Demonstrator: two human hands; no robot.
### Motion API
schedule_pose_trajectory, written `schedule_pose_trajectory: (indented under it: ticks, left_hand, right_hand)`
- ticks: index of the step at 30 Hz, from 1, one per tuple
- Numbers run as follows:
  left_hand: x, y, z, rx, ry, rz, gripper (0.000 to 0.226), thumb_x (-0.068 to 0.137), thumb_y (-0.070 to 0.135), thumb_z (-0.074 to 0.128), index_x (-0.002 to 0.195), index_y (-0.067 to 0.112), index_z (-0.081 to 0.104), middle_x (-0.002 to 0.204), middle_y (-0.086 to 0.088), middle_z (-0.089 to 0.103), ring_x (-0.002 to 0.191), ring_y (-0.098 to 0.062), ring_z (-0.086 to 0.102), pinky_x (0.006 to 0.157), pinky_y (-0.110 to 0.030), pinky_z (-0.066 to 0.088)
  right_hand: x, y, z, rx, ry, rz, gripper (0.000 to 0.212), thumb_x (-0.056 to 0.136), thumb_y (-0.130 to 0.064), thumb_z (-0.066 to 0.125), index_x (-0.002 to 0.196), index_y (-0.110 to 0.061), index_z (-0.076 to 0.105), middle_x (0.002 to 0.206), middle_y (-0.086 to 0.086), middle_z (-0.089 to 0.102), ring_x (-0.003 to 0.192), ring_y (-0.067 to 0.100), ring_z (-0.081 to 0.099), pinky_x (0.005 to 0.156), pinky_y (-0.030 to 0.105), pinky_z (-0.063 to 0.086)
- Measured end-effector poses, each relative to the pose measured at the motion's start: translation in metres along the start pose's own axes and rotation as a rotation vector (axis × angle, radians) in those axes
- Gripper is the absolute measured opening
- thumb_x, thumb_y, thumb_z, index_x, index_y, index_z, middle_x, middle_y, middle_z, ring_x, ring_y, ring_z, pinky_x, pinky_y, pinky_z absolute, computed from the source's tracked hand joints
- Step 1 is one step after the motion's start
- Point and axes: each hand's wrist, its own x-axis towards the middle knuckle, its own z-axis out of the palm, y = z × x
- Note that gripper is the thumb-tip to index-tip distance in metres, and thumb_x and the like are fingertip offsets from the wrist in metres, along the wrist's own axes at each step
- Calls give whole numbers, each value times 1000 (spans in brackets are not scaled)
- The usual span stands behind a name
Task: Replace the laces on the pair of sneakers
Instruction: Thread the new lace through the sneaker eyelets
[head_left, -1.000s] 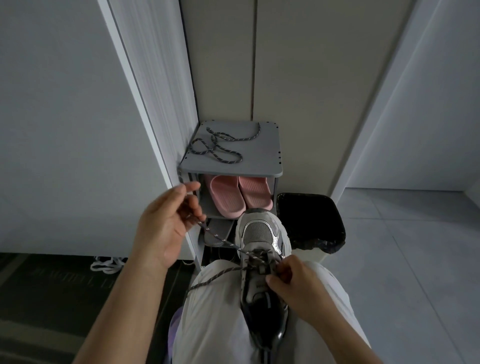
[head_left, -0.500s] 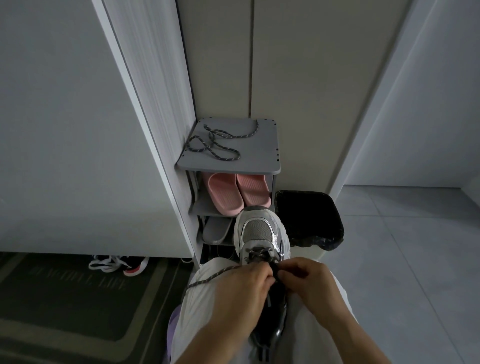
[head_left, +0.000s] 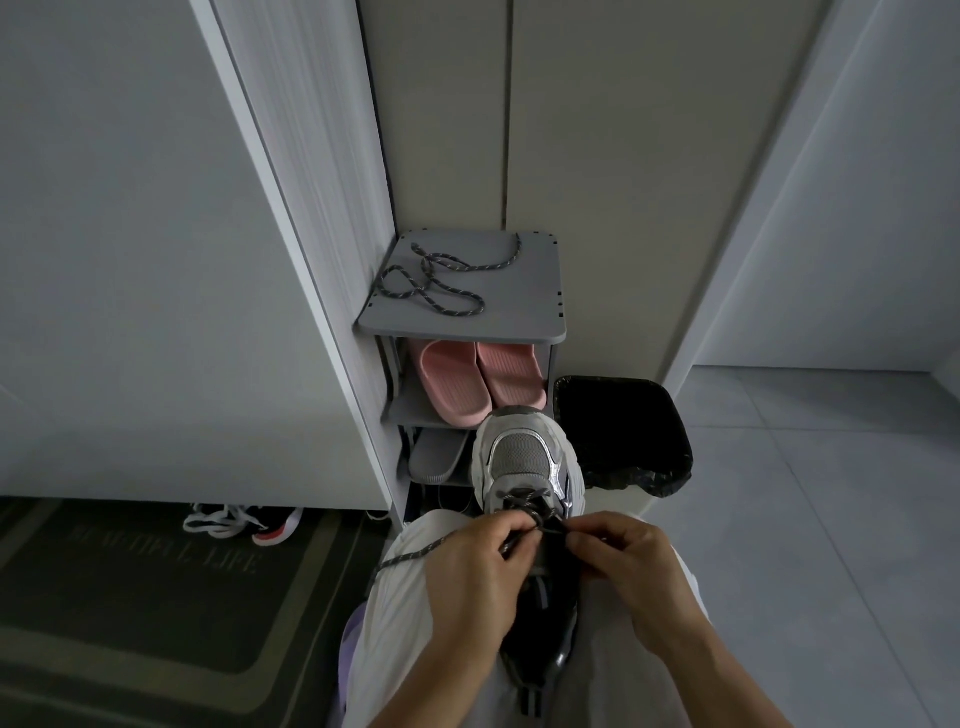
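Grey lace (head_left: 415, 555): speckled rope cord. I've got it pinched on both sides of the top crossing, and its long tail runs left from my fingers, over my knee and off the side of my leg.
Left fingers (head_left: 506, 526): curled in tight, thumb and forefinger nipping the lace right at the eyelets.
Right fingers (head_left: 579, 540): curled as well, tips pinching the other strand, almost touching the left ones.
Left hand (head_left: 470, 582): back of it facing me, over the sneaker's left side.
Right hand (head_left: 631, 566): knuckles up, over the sneaker's right side, level with the left.
Sneaker (head_left: 522, 457): silver and grey mesh, lying on my lap, toe pointing away from me, heel towards me. The lace is crossed through the front eyelets, and my hands cover the rows behind.
Trousers (head_left: 395, 623): white, under the sneaker.
Shoe rack (head_left: 519, 291): grey, in the wall corner just beyond the toe.
Spare lace (head_left: 431, 283): same speckled cord, loose loops on the rack's top.
Pink slippers (head_left: 467, 379): a pair, on the shelf under the top.
Grey slipper (head_left: 436, 457): one shelf lower, beside the sneaker's toe.
Bin (head_left: 618, 431): black liner, on the floor just right of the rack.
Other shoe (head_left: 244, 522): white laces, poking out under the cabinet on the left.
Mat (head_left: 130, 597): dark with pale stripes, lettering too dim to read.
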Motion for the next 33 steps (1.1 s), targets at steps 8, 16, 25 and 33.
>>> schedule_pose_trajectory:
  ticks: [8,16,25,33]
  left_hand:
    - [-1,0,0,90,19,99,10,64,22,73,66,27,65,52,14,59,46,3,45,42,-7,30]
    - [0,2,5,284,0,230,12,58,30,71,63,27,60,52,12,59,43,-2,53,40,-14,35]
    - [0,0,9,204,-62,191,8,67,27,65,72,30,59,61,15,61,50,1,54,46,-14,36]
    - [11,-18,-17,-138,3,111,21,79,44,54,96,32,57,91,19,53,83,-2,54,75,-9,42]
  right_hand:
    - [0,3,1,21,2,-22,21,78,9,64,75,-11,71,61,3,69,57,14,61,56,17,52]
    - [-1,5,1,37,3,-50,22,78,9,64,76,-11,71,66,7,71,62,16,64,59,19,53]
    - [4,6,3,51,-91,-16,6,85,0,60,87,3,64,70,11,62,60,13,56,59,19,48]
    - [40,-5,-53,623,217,8,21,94,1,40,78,-2,54,58,0,67,49,5,62,44,13,47]
